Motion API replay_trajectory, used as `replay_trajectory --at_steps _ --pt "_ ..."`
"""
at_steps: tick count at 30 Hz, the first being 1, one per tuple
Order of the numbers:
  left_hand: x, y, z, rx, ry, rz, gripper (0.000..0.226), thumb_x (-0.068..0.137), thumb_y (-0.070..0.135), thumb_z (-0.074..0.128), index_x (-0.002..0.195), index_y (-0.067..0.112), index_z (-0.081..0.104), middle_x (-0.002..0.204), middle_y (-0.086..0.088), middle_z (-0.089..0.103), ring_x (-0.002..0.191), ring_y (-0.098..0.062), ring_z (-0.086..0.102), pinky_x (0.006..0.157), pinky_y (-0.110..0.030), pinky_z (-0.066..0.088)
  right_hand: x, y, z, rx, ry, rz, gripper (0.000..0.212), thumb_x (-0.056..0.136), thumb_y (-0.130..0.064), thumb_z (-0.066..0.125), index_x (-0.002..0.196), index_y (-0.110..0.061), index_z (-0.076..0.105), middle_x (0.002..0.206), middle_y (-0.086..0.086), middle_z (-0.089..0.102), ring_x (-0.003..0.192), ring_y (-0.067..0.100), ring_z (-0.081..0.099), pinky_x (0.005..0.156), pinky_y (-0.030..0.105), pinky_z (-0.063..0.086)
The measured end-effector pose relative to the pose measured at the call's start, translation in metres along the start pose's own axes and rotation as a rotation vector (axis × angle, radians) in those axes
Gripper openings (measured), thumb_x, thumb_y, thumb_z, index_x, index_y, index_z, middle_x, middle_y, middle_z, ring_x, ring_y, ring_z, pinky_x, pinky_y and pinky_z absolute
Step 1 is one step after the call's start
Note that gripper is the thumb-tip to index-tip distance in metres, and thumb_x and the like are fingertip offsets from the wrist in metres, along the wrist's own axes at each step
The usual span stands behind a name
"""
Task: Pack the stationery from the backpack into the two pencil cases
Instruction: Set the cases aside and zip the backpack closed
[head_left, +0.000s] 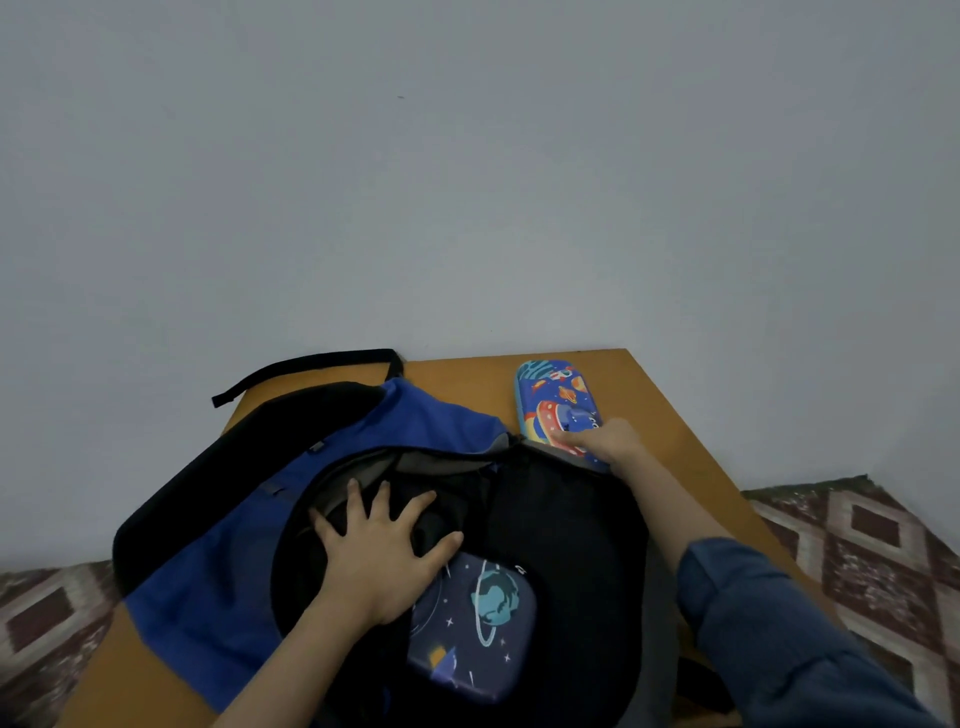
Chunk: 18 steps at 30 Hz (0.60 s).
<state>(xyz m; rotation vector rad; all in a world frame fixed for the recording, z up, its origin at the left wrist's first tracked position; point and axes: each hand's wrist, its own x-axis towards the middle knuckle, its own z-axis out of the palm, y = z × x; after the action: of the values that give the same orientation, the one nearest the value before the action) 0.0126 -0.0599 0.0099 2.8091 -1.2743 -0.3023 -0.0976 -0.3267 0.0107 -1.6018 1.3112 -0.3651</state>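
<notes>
Far table (457, 374): bare, open.
Backpack (218, 519): covers the middle.
Right edge: bright pencil case (556, 400) blocks.

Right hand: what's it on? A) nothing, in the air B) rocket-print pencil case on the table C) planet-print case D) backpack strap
B: the right hand rests on the near end of the rocket-print pencil case, which lies on the table beside the backpack; the left hand is spread flat on the backpack next to the planet-print case.
</notes>
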Motion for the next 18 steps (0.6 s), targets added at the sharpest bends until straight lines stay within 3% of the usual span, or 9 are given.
replay_trajectory --at_steps 4,7,11,13,15,18 --pt "-0.001 -0.001 0.001 0.003 0.009 0.012 0.101 0.049 0.083 -0.006 0.142 0.048 0.014 0.158 -0.004 0.005 0.143 -0.033 -0.014 0.107 -0.065 -0.006 0.002 -0.006 0.001 0.168 -0.085 0.076 0.065 0.064 -0.020 0.086 0.116 0.003 0.055 0.112 0.012 0.060 0.105 0.031 0.059 0.080 0.036 0.051" --pt "0.000 -0.001 0.001 -0.010 0.015 0.017 0.103 0.048 0.083 -0.008 0.142 0.048 0.016 0.158 -0.004 0.005 0.143 -0.032 -0.014 0.107 -0.066 -0.006 0.005 -0.007 0.002 0.247 -0.011 0.033 0.061 0.064 -0.014 0.085 0.114 0.003 0.053 0.106 0.011 0.059 0.098 0.031 0.060 0.066 0.034 0.052" --pt "-0.003 0.000 -0.002 -0.024 -0.002 0.015 0.081 0.070 0.079 0.005 0.142 0.045 0.020 0.158 -0.004 0.006 0.143 -0.033 -0.015 0.107 -0.065 -0.007 0.003 0.000 -0.004 0.179 0.174 -0.117 0.063 0.052 -0.028 0.088 0.102 -0.012 0.053 0.107 0.008 0.065 0.096 0.029 0.063 0.086 0.045 0.054" --pt "-0.004 0.001 -0.004 -0.034 0.004 0.018 0.066 0.082 0.073 0.013 0.141 0.044 0.025 0.158 -0.003 0.007 0.143 -0.034 -0.015 0.106 -0.066 -0.008 -0.009 0.001 -0.016 0.266 0.200 -0.155 0.071 0.045 -0.039 0.086 0.103 -0.015 0.052 0.109 0.009 0.066 0.092 0.027 0.066 0.085 0.045 0.056" --pt "-0.004 0.000 -0.004 -0.041 0.005 0.025 0.059 0.089 0.067 0.017 0.140 0.042 0.029 0.157 -0.002 0.010 0.143 -0.034 -0.015 0.106 -0.066 -0.008 -0.030 -0.003 -0.032 0.404 0.200 -0.203 0.071 0.059 -0.029 0.086 0.114 -0.008 0.046 0.112 0.012 0.063 0.086 0.025 0.066 0.074 0.037 0.060" --pt "-0.003 0.001 -0.005 -0.080 0.018 0.029 0.058 0.092 0.063 0.019 0.141 0.036 0.034 0.156 0.002 0.016 0.144 -0.032 -0.011 0.106 -0.066 -0.007 -0.066 0.003 -0.065 0.586 0.116 -0.203 0.054 0.077 -0.017 0.075 0.116 -0.007 0.038 0.107 0.014 0.061 0.070 0.017 0.066 0.050 0.026 0.058"
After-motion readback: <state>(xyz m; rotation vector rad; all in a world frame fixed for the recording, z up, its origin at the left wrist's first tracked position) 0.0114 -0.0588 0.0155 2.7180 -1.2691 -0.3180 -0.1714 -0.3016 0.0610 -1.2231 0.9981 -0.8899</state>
